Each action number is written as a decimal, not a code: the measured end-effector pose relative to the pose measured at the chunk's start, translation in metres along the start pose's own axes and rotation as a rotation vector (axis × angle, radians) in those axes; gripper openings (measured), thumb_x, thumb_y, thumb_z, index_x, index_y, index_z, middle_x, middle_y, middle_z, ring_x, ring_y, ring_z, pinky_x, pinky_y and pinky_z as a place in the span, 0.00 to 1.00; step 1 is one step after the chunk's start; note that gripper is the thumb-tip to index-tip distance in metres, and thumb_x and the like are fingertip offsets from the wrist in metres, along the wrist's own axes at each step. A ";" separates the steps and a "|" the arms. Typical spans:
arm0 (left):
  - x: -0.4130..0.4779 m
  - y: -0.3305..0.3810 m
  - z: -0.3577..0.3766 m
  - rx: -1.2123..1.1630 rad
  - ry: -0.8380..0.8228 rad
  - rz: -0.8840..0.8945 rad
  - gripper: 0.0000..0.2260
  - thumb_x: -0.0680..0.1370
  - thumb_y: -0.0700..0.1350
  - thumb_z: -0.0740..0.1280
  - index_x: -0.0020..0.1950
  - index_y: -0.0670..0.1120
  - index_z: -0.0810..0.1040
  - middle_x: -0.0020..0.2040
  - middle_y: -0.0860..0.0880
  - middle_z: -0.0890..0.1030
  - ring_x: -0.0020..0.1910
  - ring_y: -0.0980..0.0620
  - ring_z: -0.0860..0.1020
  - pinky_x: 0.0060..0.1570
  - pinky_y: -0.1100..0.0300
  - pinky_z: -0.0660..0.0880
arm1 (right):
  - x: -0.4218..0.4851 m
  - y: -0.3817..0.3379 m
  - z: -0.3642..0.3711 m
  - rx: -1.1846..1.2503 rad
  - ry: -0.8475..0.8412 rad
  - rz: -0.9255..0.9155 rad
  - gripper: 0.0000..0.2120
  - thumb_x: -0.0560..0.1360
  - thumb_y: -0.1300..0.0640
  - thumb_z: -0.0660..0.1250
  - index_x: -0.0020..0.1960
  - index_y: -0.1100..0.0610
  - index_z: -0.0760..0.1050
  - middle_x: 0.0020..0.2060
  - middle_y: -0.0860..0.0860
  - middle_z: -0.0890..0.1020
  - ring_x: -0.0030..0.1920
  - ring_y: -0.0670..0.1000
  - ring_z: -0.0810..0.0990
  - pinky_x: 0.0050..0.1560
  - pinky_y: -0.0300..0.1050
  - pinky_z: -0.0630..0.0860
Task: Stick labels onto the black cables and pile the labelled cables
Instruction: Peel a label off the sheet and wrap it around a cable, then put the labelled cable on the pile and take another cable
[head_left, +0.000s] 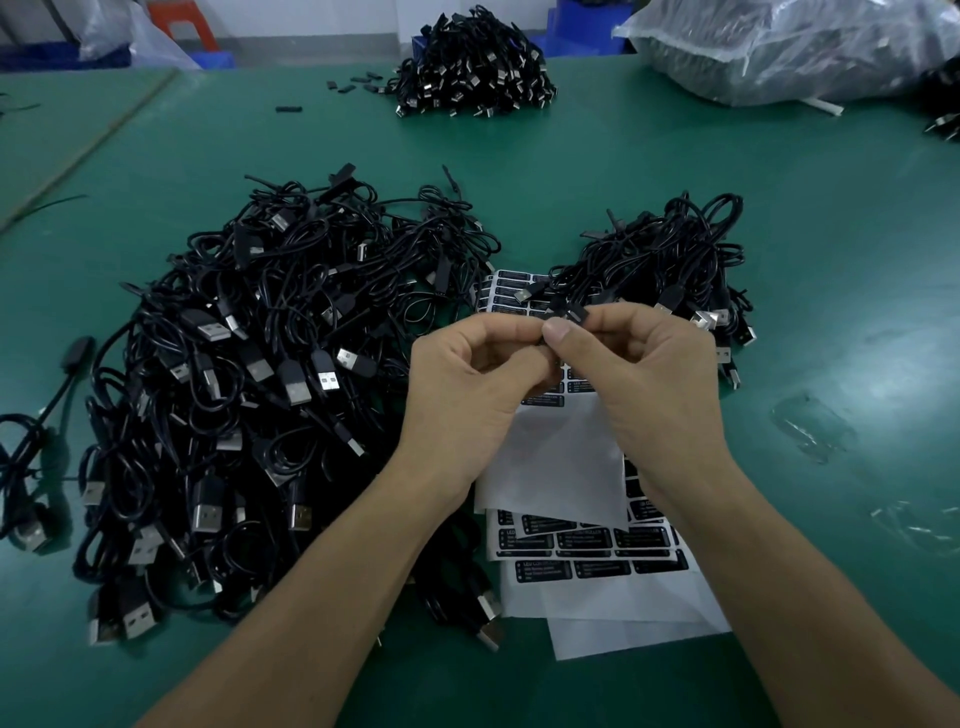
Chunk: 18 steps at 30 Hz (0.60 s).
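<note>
Together left hand (467, 384), right hand (654, 374) pinch cable (569, 313) (full bag (789, 52) beyond)

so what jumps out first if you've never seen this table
The big tangled heap of black cables on the left of the green table. At centre the left hand and right hand pinch one cable part above white label sheets, with a smaller pile just behind.

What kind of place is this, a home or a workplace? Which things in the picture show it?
Probably a factory or assembly workshop. Heaps of identical black USB cables lie on a green table, sheets of printed labels lie in front of the person, and stuffed plastic bags sit at the far edge.
</note>
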<state>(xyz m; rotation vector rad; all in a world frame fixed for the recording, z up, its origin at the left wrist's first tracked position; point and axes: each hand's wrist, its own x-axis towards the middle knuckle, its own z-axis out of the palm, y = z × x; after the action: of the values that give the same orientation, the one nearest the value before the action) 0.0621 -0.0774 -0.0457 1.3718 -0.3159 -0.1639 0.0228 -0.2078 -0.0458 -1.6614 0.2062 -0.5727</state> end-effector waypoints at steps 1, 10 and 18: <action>0.000 0.000 0.000 0.013 -0.001 0.007 0.06 0.75 0.33 0.72 0.46 0.43 0.85 0.40 0.45 0.86 0.39 0.51 0.83 0.43 0.62 0.80 | 0.000 0.000 0.000 -0.002 -0.005 0.002 0.04 0.73 0.54 0.76 0.40 0.51 0.83 0.35 0.48 0.86 0.36 0.45 0.84 0.41 0.37 0.79; 0.001 0.009 -0.004 0.354 -0.017 0.114 0.08 0.74 0.41 0.77 0.42 0.54 0.83 0.35 0.51 0.85 0.34 0.52 0.83 0.37 0.61 0.80 | 0.000 -0.003 -0.001 -0.061 -0.032 -0.046 0.15 0.82 0.56 0.65 0.39 0.62 0.81 0.32 0.56 0.81 0.34 0.46 0.77 0.36 0.47 0.79; 0.009 0.048 -0.017 0.575 -0.029 0.270 0.08 0.77 0.43 0.72 0.45 0.58 0.83 0.36 0.59 0.84 0.34 0.62 0.81 0.34 0.69 0.75 | -0.010 -0.008 0.006 -0.081 -0.258 -0.101 0.14 0.75 0.52 0.70 0.60 0.49 0.80 0.47 0.45 0.84 0.49 0.41 0.82 0.49 0.33 0.76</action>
<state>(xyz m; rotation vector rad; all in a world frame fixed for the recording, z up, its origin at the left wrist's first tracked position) 0.0726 -0.0552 -0.0006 1.8754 -0.5994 0.1454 0.0157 -0.1969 -0.0411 -1.8132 -0.0435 -0.4245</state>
